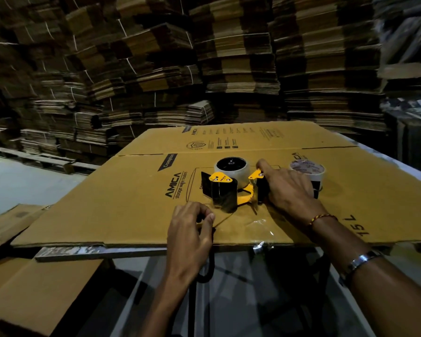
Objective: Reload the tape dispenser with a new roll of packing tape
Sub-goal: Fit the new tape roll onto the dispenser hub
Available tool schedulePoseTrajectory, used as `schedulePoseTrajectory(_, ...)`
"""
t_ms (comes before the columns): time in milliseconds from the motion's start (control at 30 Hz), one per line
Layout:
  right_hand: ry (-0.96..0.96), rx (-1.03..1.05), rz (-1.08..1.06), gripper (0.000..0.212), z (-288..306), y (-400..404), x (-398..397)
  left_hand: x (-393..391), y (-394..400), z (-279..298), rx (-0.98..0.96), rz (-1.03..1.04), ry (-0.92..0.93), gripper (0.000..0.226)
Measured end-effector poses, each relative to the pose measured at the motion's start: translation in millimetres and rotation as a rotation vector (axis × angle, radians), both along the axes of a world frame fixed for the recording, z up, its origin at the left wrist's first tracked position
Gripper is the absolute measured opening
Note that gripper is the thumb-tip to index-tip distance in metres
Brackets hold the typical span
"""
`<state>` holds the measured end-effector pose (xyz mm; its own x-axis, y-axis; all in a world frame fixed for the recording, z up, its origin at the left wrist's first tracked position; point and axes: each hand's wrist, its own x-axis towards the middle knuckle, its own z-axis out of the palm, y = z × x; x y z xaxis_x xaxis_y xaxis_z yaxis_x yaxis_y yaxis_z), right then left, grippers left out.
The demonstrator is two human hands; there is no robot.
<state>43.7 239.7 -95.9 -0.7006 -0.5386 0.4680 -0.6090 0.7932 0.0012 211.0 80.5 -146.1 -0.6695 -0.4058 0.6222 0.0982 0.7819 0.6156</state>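
Gripped the dispenser [231, 188] by its black handle with the right hand [288, 188], index finger stretched onto the yellow frame. Pinched something thin at the cardboard [122, 203] with the left hand [192, 222], thumb against fingertips; could not tell what. Lay flat mid-sheet, 1 clear roll [232, 171] seated on the hub. Stood just beyond the right hand, 1 second roll [308, 172].

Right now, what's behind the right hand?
Behind the right hand, a second tape roll stands on the flattened carton. Its top and upper side show; the hand covers its lower front. The hand also hides the dispenser handle.
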Motion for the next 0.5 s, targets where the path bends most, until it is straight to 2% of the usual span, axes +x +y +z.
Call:
schedulePoseTrajectory(200,0.021,-0.014,0.002,0.038,-2,1,1,3,22,-10,-0.042,0.009,0.113,0.007)
schedulePoseTrajectory(500,-0.04,-0.042,0.029,0.038,2,2,6,2,32,-12,-0.041,0.028,0.089,0.008)
